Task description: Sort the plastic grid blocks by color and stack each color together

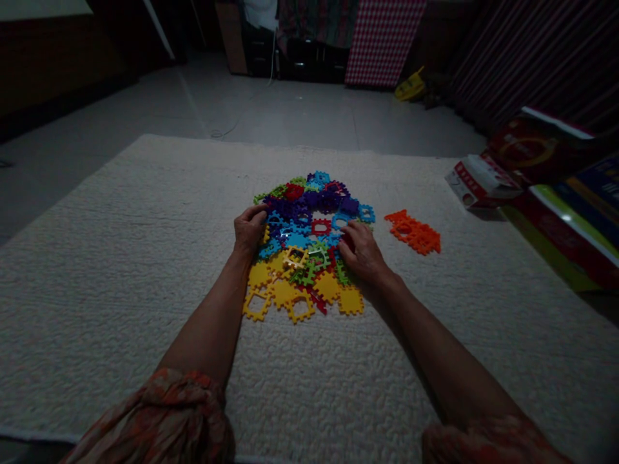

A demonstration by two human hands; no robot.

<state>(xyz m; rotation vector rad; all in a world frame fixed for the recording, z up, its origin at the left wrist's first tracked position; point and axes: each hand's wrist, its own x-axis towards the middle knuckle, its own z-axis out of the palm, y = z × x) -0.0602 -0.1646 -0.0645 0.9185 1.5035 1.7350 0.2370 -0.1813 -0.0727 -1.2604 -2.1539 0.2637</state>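
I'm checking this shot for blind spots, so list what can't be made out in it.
All in the head view:
Left hand: the hand itself and the dim light hide whether it grips a piece.
Right hand: the hand itself hides whether it holds anything.
Coloured pieces: upper ones cover lower ones, so no full count.
Red-and-white box: print too small and dim to read.
Left sleeve: cut off by the bottom edge.

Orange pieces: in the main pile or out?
Out. The orange pieces lie on the pale mat to the right of the multicoloured pile, with bare mat showing between them.
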